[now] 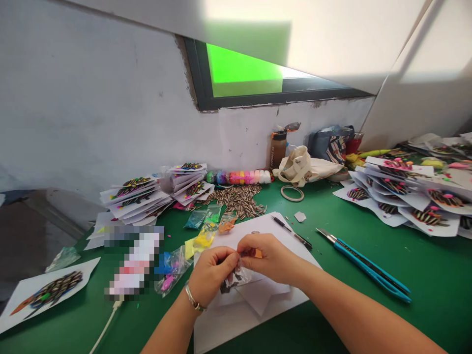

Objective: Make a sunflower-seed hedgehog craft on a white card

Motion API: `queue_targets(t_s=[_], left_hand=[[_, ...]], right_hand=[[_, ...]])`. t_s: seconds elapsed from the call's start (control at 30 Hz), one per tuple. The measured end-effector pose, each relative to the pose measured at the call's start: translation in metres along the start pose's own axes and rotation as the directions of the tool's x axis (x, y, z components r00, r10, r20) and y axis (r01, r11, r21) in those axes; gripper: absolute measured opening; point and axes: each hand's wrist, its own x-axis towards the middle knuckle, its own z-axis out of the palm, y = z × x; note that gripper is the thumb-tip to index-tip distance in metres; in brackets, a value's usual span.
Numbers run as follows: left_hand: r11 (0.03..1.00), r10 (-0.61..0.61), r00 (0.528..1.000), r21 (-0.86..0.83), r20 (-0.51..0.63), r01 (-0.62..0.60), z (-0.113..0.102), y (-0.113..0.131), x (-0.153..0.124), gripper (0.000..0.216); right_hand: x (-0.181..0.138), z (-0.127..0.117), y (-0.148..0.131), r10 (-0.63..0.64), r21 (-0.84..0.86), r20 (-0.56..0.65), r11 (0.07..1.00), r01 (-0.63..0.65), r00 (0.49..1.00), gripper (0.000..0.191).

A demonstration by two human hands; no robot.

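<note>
Over a stack of white paper, both my hands pinch a small clear plastic bag with something dark in it, which looks like modelling clay. My left hand, with a bracelet at the wrist, grips the bag's left side between thumb and bent fingers. From the right, my right hand closes its fingertips on the bag's top edge. A bit of orange shows beneath the right fingers. Smaller pieces of paper lie under the hands. Bags of blue and pink clay and yellow clay lie left of them.
Beyond the paper is a heap of sunflower seeds. To the right lie a pen, a blue utility knife and a tape roll. Seed-decorated cards stand in piles left and right. A bottle stands near the wall.
</note>
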Motion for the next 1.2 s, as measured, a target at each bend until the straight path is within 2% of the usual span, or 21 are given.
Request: queue_targets(t_s=[0.3,0.4,0.47,0.57,0.67,0.73,0.83,1.03,1.2], left_hand=[[0.997,0.046,0.997,0.058,-0.067,-0.042,0.002,-0.001,0.003,0.047],[0.997,0.049,0.994,0.071,-0.094,-0.042,0.002,0.0,0.003,0.046],[0.997,0.044,0.993,0.071,-0.111,-0.036,0.002,0.001,0.002,0.044],[0.998,0.031,0.989,0.061,-0.145,-0.022,0.0,0.001,0.003,0.041],[0.999,0.029,0.985,0.039,-0.168,-0.023,-0.003,-0.005,0.005,0.042],[0.999,0.032,0.981,0.025,-0.19,-0.027,-0.006,-0.01,0.008,0.044],[0.999,0.036,0.964,0.028,-0.263,-0.029,-0.013,-0.015,0.01,0.045],[0.986,0.059,0.878,0.165,-0.474,0.023,-0.027,-0.019,0.012,0.041],[0.978,0.072,0.822,0.2,-0.565,0.052,-0.035,-0.027,0.015,0.038]], right_hand=[[0.0,0.003,0.008,-0.163,-0.184,-0.072,0.972,0.147,0.984,0.02],[0.0,0.004,0.006,-0.196,-0.189,-0.08,0.966,0.178,0.977,0.022],[0.001,0.004,0.006,-0.14,-0.113,-0.088,0.985,0.129,0.986,0.023],[0.004,0.004,0.007,0.065,0.141,-0.132,0.989,-0.046,0.989,0.02],[0.009,0.002,0.008,0.227,0.405,-0.141,0.901,-0.153,0.964,0.016],[0.011,-0.002,0.008,0.276,0.501,-0.128,0.847,-0.178,0.953,0.017],[0.012,-0.007,0.008,0.294,0.532,-0.128,0.826,-0.185,0.947,0.018],[0.01,-0.008,0.01,0.292,0.511,-0.11,0.836,-0.198,0.95,0.02],[0.009,-0.004,0.012,0.319,0.501,-0.117,0.837,-0.221,0.94,0.015]])
